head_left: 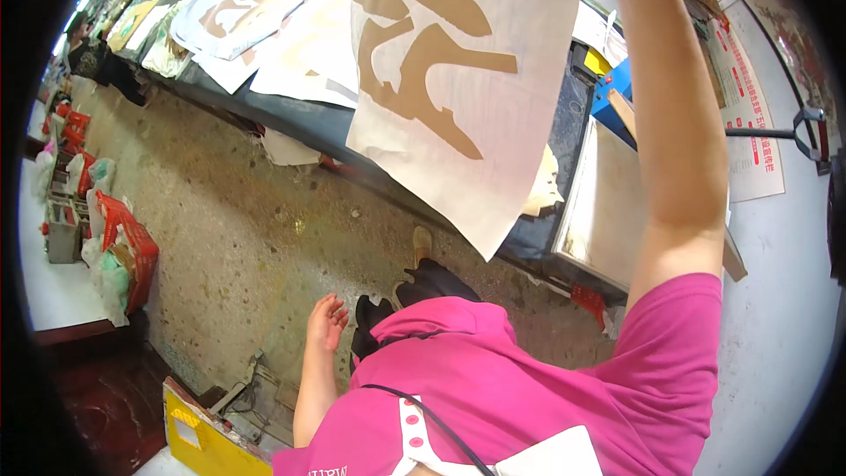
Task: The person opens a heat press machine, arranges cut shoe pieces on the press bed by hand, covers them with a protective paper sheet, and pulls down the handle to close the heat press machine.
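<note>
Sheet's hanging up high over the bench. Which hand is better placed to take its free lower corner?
Left, probably. The left hand hangs open and empty over the floor, below the cut-out sheet. The right arm is raised along the sheet's far edge; its hand runs out of the frame at the top, so its grip can't be seen.

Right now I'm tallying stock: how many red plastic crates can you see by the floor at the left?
3, maybe more hidden. One large red crate stands on the floor by the white table; two smaller red crates sit farther back among bags.
</note>
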Demonstrator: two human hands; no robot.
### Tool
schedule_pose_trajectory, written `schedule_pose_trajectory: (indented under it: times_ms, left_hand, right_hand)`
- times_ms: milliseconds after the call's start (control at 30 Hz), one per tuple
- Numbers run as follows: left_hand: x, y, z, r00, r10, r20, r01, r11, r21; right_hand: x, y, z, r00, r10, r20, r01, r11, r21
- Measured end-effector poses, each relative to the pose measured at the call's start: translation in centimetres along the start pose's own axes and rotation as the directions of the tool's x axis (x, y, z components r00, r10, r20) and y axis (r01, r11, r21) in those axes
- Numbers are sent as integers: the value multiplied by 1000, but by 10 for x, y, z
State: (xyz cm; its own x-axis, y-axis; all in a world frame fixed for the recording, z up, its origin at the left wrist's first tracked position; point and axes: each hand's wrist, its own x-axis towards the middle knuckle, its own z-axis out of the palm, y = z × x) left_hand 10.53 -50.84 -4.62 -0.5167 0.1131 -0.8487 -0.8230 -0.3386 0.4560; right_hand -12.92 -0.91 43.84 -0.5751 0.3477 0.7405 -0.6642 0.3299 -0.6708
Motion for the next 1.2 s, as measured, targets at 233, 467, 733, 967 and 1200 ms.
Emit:
schedule_pose_trajectory:
  times_ms: [233, 467, 733, 967, 1200]
  left_hand:
    - [13, 7, -9, 981, -21, -192, 15, 999, -34]
    - [28, 24, 29, 949, 41, -311, 20, 981, 192]
    - [31, 29, 38, 960, 70, -270, 54, 904, 424]
    - [31, 55, 81, 958, 95, -269, 51, 871, 489]
    - [37, 74, 111, 977, 84, -196, 29, 859, 511]
  right_hand:
    - [42, 127, -34, 997, 76, -14, -77, 994, -73]
    - [80, 210, -111, 961, 269, -56, -275, 948, -159]
    - [83, 357, -261, 934, 214, -285, -325, 838, -438]
    - [46, 400, -352, 879, 108, -464, -438, 565, -699]
    - [1, 407, -362, 809, -42, -586, -554, 281, -784]
